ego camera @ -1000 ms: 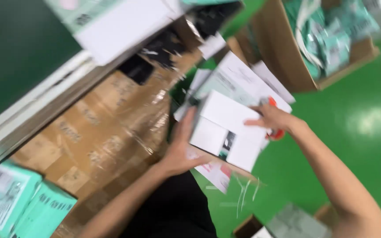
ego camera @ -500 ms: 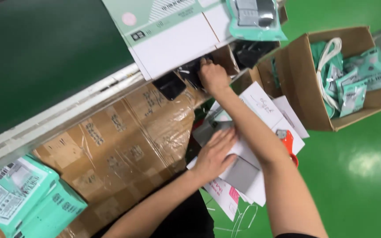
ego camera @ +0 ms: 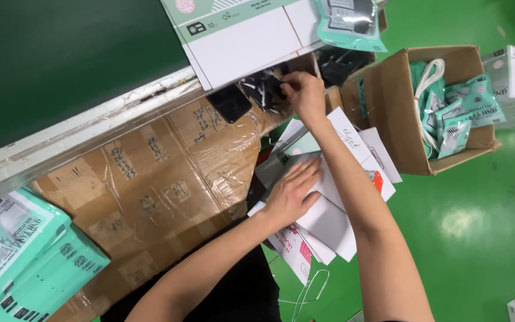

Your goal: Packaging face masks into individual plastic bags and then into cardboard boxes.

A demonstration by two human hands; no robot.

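Small black packet (ego camera: 263,89) w/ white bits inside is now pinched in my right hand (ego camera: 304,95), up at the edge of the counter (ego camera: 90,128), just under the big white-and-green flat carton (ego camera: 245,36). Half a sec ago that hand was reaching the same spot; a sec ago both hands were down on the white stack in my lap. So the right has left the stack and gone up to the black pieces — I'd judge it's a pick, fingers closed on the packet, tho exact grip is partly hidden by my knuckles.

Left hand (ego camera: 293,194) hasn't gone anywhere: flat, fingers spread, pressing on the stack of white cards/sleeves (ego camera: 329,220), not gripping, just pinning it. Stack sits on my lap, right forearm crossing over it.

Another dark packet (ego camera: 230,102) lies just beside the one I've got, on the counter edge. Below that, the taped brown cardboard (ego camera: 150,185) front. Right of me an open brown box (ego camera: 400,107) w/ teal pouches (ego camera: 457,113) and white cord. Teal cartons (ego camera: 25,250) bottom left. Green floor (ego camera: 484,238) under all.
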